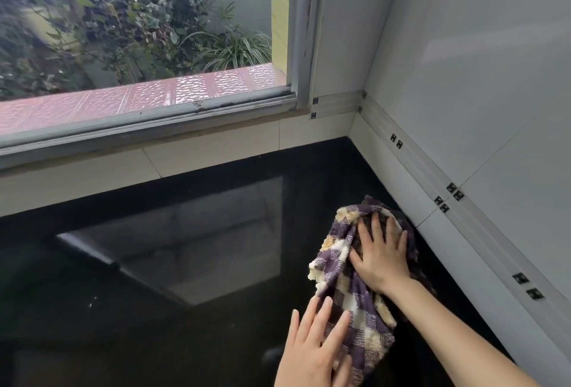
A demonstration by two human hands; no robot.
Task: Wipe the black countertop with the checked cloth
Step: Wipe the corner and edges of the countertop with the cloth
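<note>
One checked cloth [355, 278] — purple, cream and tan squares — lies bunched in a long strip on the black bench [154, 309], close to the bench's right edge where it meets the white tiled wall [463, 77]. Its far end touches or nearly touches the foot of that wall; its near end trails toward the camera.

Two bare hands are on it. The right hand [381, 258] lies palm-down on the far half of the cloth, its fingers [375, 226] spread and flat, pressing the fabric against the bench rather than gripping it; cloth shows beyond the fingertips and on both sides of the palm. The left hand [312, 346] rests on the near end, also palm-down with the fingers straight and slightly fanned. Its fingertips lie over the left edge of the cloth, while the heel of the hand sits over bare bench. Neither hand is curled around anything — both are flat and released, holding the cloth down by pressure only.

The bench is glossy and carries a pale reflection of the window [139, 31], which runs along the back behind a low band of cream tiles. A few tiny light specks show on the dark surface at the left. Outside the glass are a pink patterned ledge [154, 99] and green plants [123, 15].
</note>
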